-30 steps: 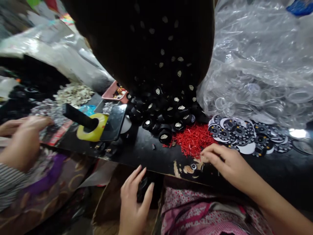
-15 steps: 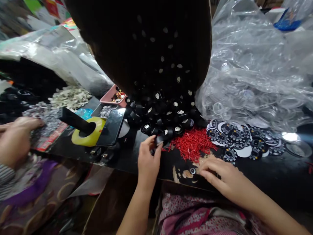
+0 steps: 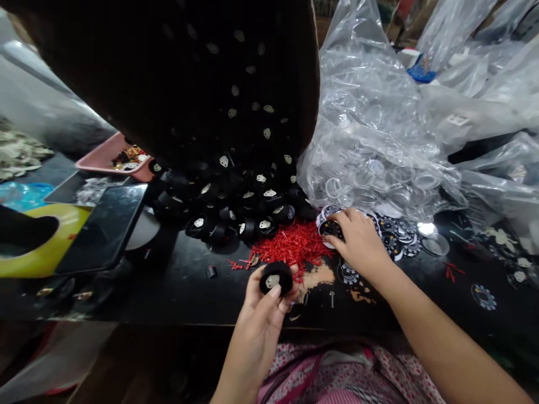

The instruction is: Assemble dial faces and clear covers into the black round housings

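Observation:
My left hand (image 3: 263,308) is closed around a black round housing (image 3: 275,279), its thumb on the pale metal plate set in the face. Over the pile of black-and-white printed dials (image 3: 389,230), my right hand (image 3: 357,238) pinches the edge of one printed dial (image 3: 330,229) between thumb and fingers. A heap of small red sticks (image 3: 290,244) lies between the hands. Behind it, several more black housings (image 3: 265,224) with pale plates spill out below a large dark container (image 3: 202,84).
A clear plastic bag (image 3: 379,112) of transparent rings stands behind the dials. To the left are a phone (image 3: 105,224), a yellow tape roll (image 3: 25,269) and a pink tray (image 3: 99,157) of small parts. A small pin (image 3: 332,299) lies near the table's front edge.
My left hand has drawn a black housing out of the pile toward me. My right hand has moved from the table's front edge onto the dials. The view has shifted right; another person's hand has left it.

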Demonstrator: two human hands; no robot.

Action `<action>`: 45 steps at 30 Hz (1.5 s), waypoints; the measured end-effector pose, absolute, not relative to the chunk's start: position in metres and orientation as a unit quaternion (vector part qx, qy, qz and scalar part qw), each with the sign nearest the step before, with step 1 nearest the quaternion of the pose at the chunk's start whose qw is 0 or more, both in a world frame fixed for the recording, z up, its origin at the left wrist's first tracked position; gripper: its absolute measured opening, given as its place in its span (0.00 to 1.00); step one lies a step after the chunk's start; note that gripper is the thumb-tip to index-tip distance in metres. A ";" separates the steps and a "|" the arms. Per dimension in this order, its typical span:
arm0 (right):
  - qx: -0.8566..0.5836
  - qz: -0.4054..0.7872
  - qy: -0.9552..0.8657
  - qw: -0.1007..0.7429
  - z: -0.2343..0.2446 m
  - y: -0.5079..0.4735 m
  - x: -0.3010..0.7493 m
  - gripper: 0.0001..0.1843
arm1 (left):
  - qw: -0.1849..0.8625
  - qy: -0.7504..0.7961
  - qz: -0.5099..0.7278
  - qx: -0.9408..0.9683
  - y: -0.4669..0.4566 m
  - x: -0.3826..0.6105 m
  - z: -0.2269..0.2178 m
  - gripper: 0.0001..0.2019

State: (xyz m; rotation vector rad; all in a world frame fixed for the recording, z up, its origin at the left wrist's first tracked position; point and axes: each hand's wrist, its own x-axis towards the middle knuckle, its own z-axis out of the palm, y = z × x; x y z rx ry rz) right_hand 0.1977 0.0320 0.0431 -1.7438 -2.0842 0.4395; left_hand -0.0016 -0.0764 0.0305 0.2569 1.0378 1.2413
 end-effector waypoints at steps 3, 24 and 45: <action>-0.630 0.211 -0.711 0.233 0.043 0.031 0.211 0.11 | 0.708 0.424 0.554 0.114 -0.075 0.000 0.029 0.14; -0.552 0.424 -0.636 0.333 0.073 -0.020 0.191 0.10 | 0.696 0.455 0.540 0.133 -0.059 0.028 0.036 0.16; -0.548 0.489 -0.634 0.242 0.069 -0.043 0.186 0.07 | 0.675 0.486 0.425 0.356 -0.079 0.027 0.036 0.16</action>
